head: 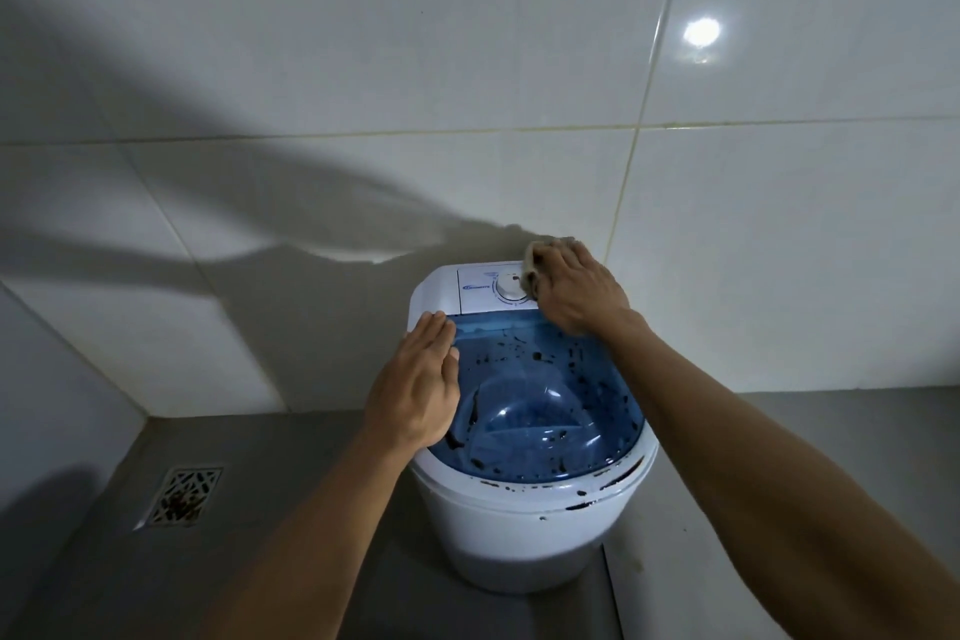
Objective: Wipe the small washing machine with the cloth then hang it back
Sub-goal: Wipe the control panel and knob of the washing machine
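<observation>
Small washing machine: on floor against tiled wall. Cloth: bunched in right hand, grip pinching it beside timer dial. Left hand: fingers spread flat, bracing blue lid. Risk: wiping may turn the dial.

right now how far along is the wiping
Early. The right hand presses the cloth on the control panel by the dial; the left hand lies flat on the blue lid. Dark specks still dot the lid and white rim. Hanging the cloth comes last.
</observation>
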### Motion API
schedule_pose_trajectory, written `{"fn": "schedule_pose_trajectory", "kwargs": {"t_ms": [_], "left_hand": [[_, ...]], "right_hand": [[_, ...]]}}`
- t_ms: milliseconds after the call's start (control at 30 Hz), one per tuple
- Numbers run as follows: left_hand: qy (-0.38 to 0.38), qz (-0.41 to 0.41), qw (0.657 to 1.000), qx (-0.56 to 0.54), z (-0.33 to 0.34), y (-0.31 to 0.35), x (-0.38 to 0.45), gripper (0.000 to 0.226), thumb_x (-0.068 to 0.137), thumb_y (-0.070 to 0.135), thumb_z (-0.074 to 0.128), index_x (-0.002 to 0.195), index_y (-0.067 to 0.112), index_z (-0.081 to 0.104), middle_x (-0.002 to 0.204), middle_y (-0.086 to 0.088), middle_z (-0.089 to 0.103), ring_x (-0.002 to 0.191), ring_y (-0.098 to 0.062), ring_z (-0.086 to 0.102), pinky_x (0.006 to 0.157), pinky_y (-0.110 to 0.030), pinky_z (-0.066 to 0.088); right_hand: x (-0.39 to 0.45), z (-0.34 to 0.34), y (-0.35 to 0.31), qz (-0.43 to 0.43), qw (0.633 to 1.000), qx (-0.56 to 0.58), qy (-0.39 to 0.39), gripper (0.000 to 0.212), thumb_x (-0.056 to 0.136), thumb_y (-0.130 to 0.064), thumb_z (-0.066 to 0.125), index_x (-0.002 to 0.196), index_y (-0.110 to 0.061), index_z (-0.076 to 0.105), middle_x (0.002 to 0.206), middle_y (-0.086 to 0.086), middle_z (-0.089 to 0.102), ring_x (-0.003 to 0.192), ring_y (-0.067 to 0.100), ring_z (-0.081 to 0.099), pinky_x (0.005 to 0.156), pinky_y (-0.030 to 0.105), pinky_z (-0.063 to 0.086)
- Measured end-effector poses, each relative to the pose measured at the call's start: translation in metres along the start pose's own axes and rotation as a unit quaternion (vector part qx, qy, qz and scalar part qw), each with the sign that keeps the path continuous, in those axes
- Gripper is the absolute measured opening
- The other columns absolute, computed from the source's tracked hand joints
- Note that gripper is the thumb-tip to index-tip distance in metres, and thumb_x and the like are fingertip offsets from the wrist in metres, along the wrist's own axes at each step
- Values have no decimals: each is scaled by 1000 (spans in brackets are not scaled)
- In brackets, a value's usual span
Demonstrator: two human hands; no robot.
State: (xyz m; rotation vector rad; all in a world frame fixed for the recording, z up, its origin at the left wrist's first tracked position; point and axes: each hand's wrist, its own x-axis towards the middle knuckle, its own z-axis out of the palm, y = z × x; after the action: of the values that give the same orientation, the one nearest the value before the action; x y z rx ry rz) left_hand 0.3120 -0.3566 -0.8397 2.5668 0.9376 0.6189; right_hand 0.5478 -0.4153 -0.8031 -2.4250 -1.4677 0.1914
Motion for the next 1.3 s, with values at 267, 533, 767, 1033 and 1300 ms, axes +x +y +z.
{"fn": "schedule_pose_trajectory", "kwargs": {"t_ms": [267,533,767,1033,1300], "left_hand": [[-17,-7,1000,7,-2,-1,1,47,103,25,29,148,10,30,158,-2,22,147,-11,14,117,-21,6],[-29,1,1000,8,-3,-3,1,47,103,25,30,147,10,32,158,-3,24,147,-12,16,120,-26,10],[-10,6,1000,9,-3,-1,1,45,102,24,33,145,8,37,156,-6,29,146,-14,20,119,-24,11],[-30,-10,1000,-4,-6,1,1,47,104,26,26,149,13,27,159,2,18,147,-8,10,115,-18,2],[-31,4,999,16,-4,-3,2,47,103,24,30,147,9,31,158,-4,23,147,-13,15,118,-21,6]], "right_hand": [[-49,1,-1,-22,997,-49,-57,60,105,-50,14,158,-31,-6,165,-2,-18,150,25,-24,121,45,-14],[-27,-8,8,53,997,12,-47,62,102,-52,20,157,-31,-1,168,-2,-7,154,30,-5,123,53,7],[-12,-11,23,149,982,106,-57,61,100,-46,20,152,-13,17,151,23,32,135,42,37,112,53,33],[-40,0,29,165,977,121,-55,65,101,-53,19,157,-30,-4,164,17,10,146,41,26,119,55,23],[-19,-5,10,76,995,53,-30,69,95,-64,5,156,-34,-2,167,-4,-11,153,24,-11,121,60,2]]}}
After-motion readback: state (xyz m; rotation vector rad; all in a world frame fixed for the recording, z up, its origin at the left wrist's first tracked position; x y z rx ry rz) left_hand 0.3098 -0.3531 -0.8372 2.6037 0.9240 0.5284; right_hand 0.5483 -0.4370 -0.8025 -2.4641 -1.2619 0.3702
